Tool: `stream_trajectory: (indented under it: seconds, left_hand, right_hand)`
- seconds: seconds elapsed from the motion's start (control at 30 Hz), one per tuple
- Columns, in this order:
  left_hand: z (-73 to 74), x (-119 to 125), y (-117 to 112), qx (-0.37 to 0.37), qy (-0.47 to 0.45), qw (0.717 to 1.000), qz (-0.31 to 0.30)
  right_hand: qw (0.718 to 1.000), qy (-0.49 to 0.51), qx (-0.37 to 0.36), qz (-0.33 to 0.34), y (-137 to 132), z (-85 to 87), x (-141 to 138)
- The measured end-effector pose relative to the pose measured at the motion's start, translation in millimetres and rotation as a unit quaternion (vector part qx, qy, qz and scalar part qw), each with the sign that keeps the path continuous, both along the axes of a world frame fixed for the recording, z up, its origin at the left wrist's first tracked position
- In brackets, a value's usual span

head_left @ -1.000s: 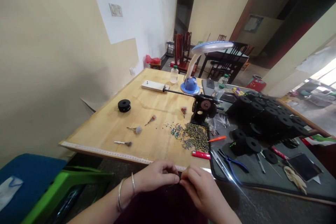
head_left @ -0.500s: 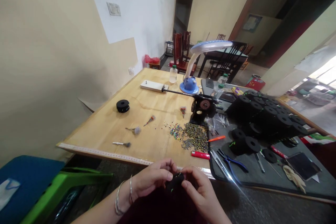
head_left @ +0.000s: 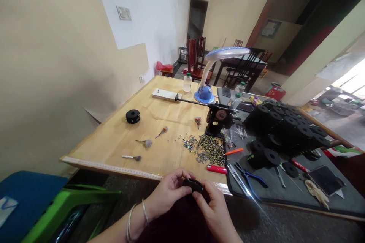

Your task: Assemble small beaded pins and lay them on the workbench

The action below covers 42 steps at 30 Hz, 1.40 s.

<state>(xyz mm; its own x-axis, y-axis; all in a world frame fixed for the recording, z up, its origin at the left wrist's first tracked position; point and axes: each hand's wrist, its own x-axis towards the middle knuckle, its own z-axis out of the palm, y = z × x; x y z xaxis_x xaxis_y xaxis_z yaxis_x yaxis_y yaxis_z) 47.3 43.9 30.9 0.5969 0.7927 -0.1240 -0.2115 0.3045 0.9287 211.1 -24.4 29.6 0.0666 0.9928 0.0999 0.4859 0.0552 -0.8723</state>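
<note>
Between my two hands, just over the table's near edge, is a small black foam spool [head_left: 193, 185]. My left hand [head_left: 172, 191] grips its left side with thumb and fingers. On its right side, my right hand [head_left: 210, 198] pinches the rim with the thumb nearest me. The spool is tilted, its rim groove partly showing; fingers cover both of its ends. Beyond my hands lie a pile of small yellow-and-black pieces [head_left: 211, 148] and some coloured beads [head_left: 189, 143]. A red-handled tool [head_left: 216, 169] rests at the table edge, right of them.
A black winding machine [head_left: 218, 119] with a long rod stands mid-table, before a blue desk lamp [head_left: 204, 93]. Stacked black spools [head_left: 288, 125] fill the right-hand mat, near blue pliers [head_left: 252, 178] and scissors [head_left: 238, 178]. Brushes [head_left: 145, 142] and another spool [head_left: 132, 116] lie left.
The spool has turned in my hands, from rolled and end-on to lying flatter, and has risen a little. Both hands have shifted slightly upward with it.
</note>
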Motion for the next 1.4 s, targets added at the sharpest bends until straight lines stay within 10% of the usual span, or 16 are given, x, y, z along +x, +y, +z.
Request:
stream_trajectory:
  seconds: [0.37, 0.67, 1.03, 1.23, 1.4]
  left_hand:
    - [14.3, 4.3, 6.2, 0.134, 0.238, 0.962, -0.018]
    - [10.4, 3.6, 6.2, -0.112, 0.054, 0.992, -0.007]
    - [6.9, 3.3, -0.5, -0.213, -0.101, 0.972, 0.011]
    - [7.1, 5.1, -6.2, -0.179, -0.132, 0.975, -0.019]
    - [5.6, -0.6, 0.5, -0.053, -0.033, 0.997, -0.053]
  right_hand:
    - [0.957, -0.276, 0.042, 0.081, 7.6, 12.1, 0.1]
    - [0.996, -0.065, -0.03, 0.054, 6.5, 14.9, 14.9]
    - [0.985, 0.161, -0.043, -0.052, 2.5, 1.8, 0.4]
    - [0.947, 0.307, -0.046, -0.078, 3.9, -9.9, -17.2]
    - [0.991, 0.091, 0.075, -0.069, 2.8, -4.8, -6.9]
